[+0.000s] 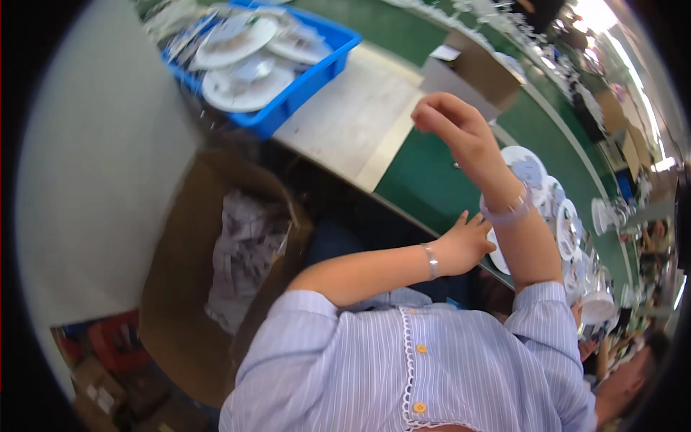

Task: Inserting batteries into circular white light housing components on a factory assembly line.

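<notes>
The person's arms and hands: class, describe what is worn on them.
Both arms wear short sleeves of a pale blue, finely striped shirt with white trim and orange buttons. The left hand has a silver bracelet at its wrist; the right hand has a pale translucent band. Neither wears gloves.

Crate (317, 79) at upper left, on the table (425, 180), plates (237, 43) stacked in it. Open box (475, 68) right of the crate. Carton (180, 288) below the table's edge, wrappers (245, 252) inside. More plates (554, 209) in a row along the table at right.
</notes>
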`<action>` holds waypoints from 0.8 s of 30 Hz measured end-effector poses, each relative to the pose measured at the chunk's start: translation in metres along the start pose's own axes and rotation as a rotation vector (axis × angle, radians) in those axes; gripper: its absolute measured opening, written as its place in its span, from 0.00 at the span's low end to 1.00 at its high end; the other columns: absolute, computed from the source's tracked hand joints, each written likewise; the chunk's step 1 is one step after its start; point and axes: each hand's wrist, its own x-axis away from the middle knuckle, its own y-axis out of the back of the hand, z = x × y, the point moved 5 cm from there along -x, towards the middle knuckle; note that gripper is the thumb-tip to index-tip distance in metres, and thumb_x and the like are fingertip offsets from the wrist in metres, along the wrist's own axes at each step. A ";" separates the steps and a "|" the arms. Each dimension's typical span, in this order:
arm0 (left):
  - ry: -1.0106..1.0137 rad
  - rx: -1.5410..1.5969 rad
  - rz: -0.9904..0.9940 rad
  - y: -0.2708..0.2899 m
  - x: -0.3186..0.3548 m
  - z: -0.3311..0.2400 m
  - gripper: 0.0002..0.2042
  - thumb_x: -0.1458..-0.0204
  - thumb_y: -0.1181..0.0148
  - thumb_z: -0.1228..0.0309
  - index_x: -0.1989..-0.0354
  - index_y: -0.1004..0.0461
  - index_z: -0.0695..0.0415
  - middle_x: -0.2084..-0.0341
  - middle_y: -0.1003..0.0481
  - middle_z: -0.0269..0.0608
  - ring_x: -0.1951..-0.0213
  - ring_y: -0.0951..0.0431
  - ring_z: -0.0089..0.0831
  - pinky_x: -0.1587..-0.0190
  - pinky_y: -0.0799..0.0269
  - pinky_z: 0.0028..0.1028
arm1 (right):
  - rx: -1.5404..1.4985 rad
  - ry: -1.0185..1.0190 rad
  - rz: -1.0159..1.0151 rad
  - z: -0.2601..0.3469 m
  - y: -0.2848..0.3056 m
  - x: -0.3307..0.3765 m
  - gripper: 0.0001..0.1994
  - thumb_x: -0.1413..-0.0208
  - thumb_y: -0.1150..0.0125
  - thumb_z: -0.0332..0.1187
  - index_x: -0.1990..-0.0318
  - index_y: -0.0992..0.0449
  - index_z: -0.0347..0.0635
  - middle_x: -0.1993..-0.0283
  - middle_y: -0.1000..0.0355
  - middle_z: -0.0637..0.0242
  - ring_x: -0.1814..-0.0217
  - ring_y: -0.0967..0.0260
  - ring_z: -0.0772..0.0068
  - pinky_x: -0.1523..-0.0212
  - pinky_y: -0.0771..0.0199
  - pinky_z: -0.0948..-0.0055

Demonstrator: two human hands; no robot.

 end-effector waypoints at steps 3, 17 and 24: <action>0.035 0.317 -0.142 0.062 0.058 0.003 0.09 0.62 0.52 0.76 0.71 0.27 0.54 0.63 0.34 0.47 0.53 0.37 0.42 0.53 0.42 0.42 | -0.664 0.068 0.405 0.059 -0.073 0.042 0.23 0.44 0.69 0.48 0.81 0.35 0.44 0.76 0.43 0.68 0.73 0.47 0.73 0.68 0.41 0.75; 1.496 -0.441 -0.261 0.079 0.405 0.057 0.17 0.63 0.41 0.66 0.62 0.32 0.54 0.77 0.28 0.50 0.72 0.28 0.47 0.71 0.34 0.38 | -1.423 -0.094 0.705 0.041 -0.122 0.083 0.28 0.46 0.71 0.54 0.78 0.26 0.46 0.73 0.41 0.70 0.72 0.46 0.74 0.68 0.41 0.74; 1.526 -0.484 -0.373 0.074 0.404 0.062 0.13 0.62 0.43 0.70 0.64 0.30 0.51 0.75 0.28 0.46 0.72 0.28 0.44 0.71 0.34 0.37 | -1.405 -0.049 0.809 0.054 -0.118 0.061 0.27 0.48 0.68 0.55 0.78 0.26 0.46 0.73 0.41 0.69 0.72 0.46 0.74 0.68 0.42 0.74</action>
